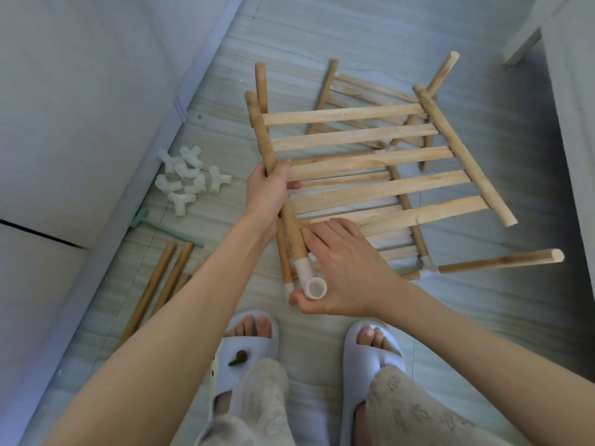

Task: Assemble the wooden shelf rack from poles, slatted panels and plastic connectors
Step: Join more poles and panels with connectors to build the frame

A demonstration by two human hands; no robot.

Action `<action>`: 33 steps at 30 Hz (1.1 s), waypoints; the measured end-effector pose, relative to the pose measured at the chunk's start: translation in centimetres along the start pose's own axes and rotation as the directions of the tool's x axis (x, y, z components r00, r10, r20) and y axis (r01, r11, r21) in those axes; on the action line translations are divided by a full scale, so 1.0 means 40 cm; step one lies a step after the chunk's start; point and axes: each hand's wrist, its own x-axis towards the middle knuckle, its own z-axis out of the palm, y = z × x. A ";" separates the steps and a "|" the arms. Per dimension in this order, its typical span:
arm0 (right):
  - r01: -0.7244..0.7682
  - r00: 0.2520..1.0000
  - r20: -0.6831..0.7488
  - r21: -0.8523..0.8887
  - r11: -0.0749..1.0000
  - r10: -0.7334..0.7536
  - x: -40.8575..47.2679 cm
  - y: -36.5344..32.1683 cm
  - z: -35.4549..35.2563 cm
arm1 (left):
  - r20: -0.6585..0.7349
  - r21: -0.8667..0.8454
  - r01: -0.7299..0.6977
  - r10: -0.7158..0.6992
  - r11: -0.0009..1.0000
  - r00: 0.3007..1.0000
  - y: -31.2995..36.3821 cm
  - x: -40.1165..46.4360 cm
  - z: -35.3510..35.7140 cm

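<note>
From the head camera, the left hand (266,188) was wrapped around the near-left side rail of a slatted panel (370,162), which was held tilted above the floor near the middle of the scene. The right hand (338,268) pinched a white plastic connector (307,278) already seated on the near end of that rail, thumb under its open socket and fingers laid along the wood. The panel looked light and stiff, though its thin slats would likely flex or split if pulled on, so the round rails seemed the safer grip; the connector looked smooth and probably needed a firm push and twist. Beneath it lay a partly built frame (418,259) with poles jutting out. To the left, near the wall, sat a heap of spare connectors (188,178), loose poles (154,291) and a green tool (161,225). The pale striped floor (354,40) looked hard and smooth, so parts could slide; the space between wall and furniture was narrow.
</note>
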 end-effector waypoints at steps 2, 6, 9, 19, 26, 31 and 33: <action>0.025 0.999 0.046 0.009 1.000 -0.026 -0.017 0.017 -0.003 | -0.003 -0.026 0.003 -0.003 1.000 1.000 -0.009 -0.010 -0.007; 0.072 0.994 0.082 0.006 0.997 -0.073 -0.077 0.061 -0.016 | 0.011 -0.083 0.009 -0.008 0.997 1.000 -0.032 -0.042 -0.015; 0.081 0.989 0.121 -0.009 0.997 -0.079 -0.134 0.121 -0.036 | 0.045 -0.096 0.057 -0.052 0.994 0.998 -0.045 -0.063 -0.016; -0.572 0.750 -0.016 0.484 0.661 0.661 -0.318 0.303 -0.080 | 0.311 0.187 0.249 -0.298 0.950 0.903 -0.064 -0.148 -0.022; -0.691 0.352 0.011 0.677 0.253 0.936 -0.328 0.352 -0.051 | -0.033 0.548 -0.212 0.274 0.809 0.961 -0.060 -0.145 -0.083; -0.639 0.230 -0.027 0.750 0.172 0.973 -0.308 0.342 -0.038 | 0.215 0.743 -0.484 0.519 0.463 0.827 -0.054 -0.122 -0.130; -0.624 0.225 -0.045 0.761 0.179 0.973 -0.297 0.327 -0.030 | 0.294 0.645 -0.515 0.439 0.564 0.849 -0.045 -0.108 -0.133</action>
